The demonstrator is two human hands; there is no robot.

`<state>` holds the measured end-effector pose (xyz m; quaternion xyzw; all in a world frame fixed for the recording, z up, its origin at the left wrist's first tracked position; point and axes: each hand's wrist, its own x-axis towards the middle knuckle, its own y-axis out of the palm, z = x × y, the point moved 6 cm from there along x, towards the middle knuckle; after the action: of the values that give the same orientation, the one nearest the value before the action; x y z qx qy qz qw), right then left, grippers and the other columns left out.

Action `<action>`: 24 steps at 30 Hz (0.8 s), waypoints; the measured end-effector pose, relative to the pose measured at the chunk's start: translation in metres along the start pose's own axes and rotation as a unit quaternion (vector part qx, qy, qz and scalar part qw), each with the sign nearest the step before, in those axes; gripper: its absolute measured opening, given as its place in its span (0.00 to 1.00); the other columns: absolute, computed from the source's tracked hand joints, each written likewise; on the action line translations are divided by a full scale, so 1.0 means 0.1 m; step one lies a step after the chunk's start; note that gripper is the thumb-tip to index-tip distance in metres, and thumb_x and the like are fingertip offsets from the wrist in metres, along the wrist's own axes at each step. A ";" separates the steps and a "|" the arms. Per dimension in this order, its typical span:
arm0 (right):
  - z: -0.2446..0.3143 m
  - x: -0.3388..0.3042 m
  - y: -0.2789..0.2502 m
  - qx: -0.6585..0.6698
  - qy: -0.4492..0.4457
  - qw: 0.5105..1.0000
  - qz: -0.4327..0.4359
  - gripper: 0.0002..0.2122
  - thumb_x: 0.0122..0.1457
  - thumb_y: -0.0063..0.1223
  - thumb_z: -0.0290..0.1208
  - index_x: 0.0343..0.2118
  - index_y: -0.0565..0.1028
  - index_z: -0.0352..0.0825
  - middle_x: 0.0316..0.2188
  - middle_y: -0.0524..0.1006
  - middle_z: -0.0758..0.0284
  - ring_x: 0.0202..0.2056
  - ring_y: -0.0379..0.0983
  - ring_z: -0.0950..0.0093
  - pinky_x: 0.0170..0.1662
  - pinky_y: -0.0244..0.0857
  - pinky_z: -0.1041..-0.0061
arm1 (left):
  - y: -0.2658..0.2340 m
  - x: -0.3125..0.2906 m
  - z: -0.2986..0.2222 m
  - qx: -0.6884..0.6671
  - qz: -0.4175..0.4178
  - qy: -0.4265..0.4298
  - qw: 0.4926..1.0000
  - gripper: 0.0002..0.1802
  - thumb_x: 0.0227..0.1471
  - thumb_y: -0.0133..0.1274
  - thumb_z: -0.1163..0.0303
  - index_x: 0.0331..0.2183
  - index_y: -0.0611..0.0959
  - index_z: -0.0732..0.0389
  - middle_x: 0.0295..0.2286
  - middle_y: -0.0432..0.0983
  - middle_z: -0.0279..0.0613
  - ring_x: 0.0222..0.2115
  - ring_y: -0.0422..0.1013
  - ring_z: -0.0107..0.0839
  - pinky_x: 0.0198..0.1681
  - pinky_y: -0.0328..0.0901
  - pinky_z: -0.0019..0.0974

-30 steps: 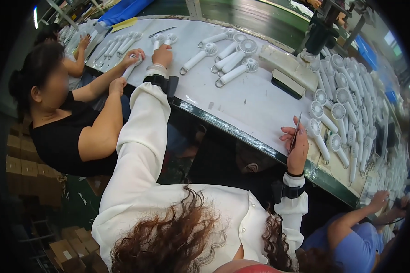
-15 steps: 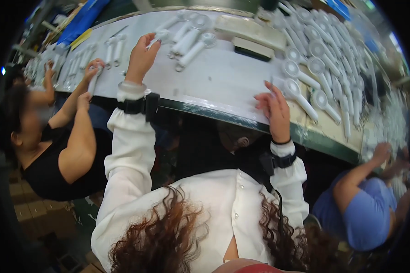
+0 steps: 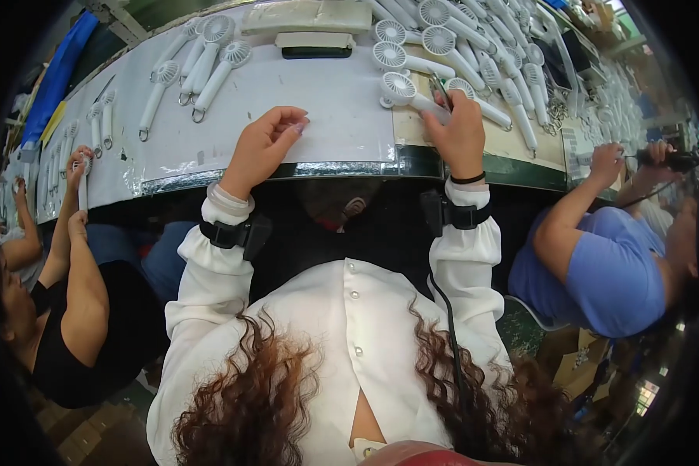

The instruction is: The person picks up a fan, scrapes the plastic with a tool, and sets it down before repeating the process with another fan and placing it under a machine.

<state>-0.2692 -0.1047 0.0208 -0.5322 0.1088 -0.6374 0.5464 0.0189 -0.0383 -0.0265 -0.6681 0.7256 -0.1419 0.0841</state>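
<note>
My left hand hovers over the white table, loosely curled and holding nothing. My right hand closes around the handle of a white handheld fan at the near edge of the heap. A thin, pointed metal tool that looks like tweezers also sticks up from that hand; its lower part is hidden by the fingers. Several more white fans lie piled just beyond and to the right. On the left, a small row of fans lies with metal loops toward me.
A cream bar-shaped block and a dark-bottomed eraser-like block lie at the far middle. A person in black works at left, holding a fan. A person in blue at right holds a dark tool.
My left hand has left the fan at the left group and come toward the middle. My right hand has closed on a fan's handle at the pile. The view has turned rightward.
</note>
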 end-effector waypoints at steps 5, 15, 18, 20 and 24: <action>-0.08 -0.03 0.12 -0.041 0.020 0.999 0.022 0.15 0.43 0.64 0.32 0.34 0.71 0.37 0.28 0.74 0.63 0.36 0.70 0.62 0.34 0.66 0.64 | 0.00 0.00 0.00 -0.024 -0.013 0.011 1.000 0.13 0.57 0.47 0.73 0.44 0.75 0.67 0.37 0.76 0.38 0.37 0.70 0.22 0.45 0.64 0.26; 0.50 -0.03 0.41 0.188 0.064 0.975 0.103 0.15 0.48 0.64 0.34 0.33 0.71 0.32 0.27 0.75 0.66 0.30 0.71 0.74 0.35 0.66 0.76 | 0.22 -0.03 -0.15 -0.072 -0.007 0.009 0.997 0.15 0.60 0.46 0.69 0.47 0.73 0.66 0.36 0.76 0.37 0.38 0.70 0.23 0.44 0.65 0.27; 0.69 -0.07 0.55 0.300 0.087 0.942 0.119 0.15 0.49 0.64 0.35 0.32 0.71 0.32 0.26 0.74 0.67 0.29 0.71 0.78 0.34 0.65 0.79 | 0.34 0.03 -0.12 -0.160 -0.010 -0.003 0.987 0.17 0.60 0.45 0.67 0.48 0.72 0.66 0.37 0.76 0.39 0.38 0.71 0.24 0.42 0.66 0.27; 0.82 -0.12 0.68 0.352 0.091 0.917 0.164 0.14 0.50 0.63 0.34 0.33 0.71 0.32 0.26 0.74 0.68 0.29 0.70 0.80 0.34 0.65 0.79 | 0.38 0.08 -0.05 -0.243 -0.025 -0.023 0.969 0.18 0.60 0.46 0.66 0.48 0.71 0.66 0.37 0.76 0.42 0.36 0.73 0.25 0.40 0.69 0.27; 0.83 -0.20 0.81 0.439 0.095 0.879 0.160 0.12 0.53 0.59 0.33 0.35 0.71 0.31 0.27 0.73 0.68 0.29 0.69 0.80 0.33 0.64 0.79 | 0.40 0.10 -0.06 -0.310 -0.013 -0.094 0.946 0.17 0.60 0.45 0.63 0.47 0.72 0.64 0.39 0.76 0.42 0.36 0.73 0.24 0.36 0.69 0.26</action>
<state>-0.1588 -0.0823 -0.0146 -0.1497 -0.0471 -0.5709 0.8059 -0.0216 -0.0448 -0.0326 -0.6804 0.7141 0.1525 -0.0618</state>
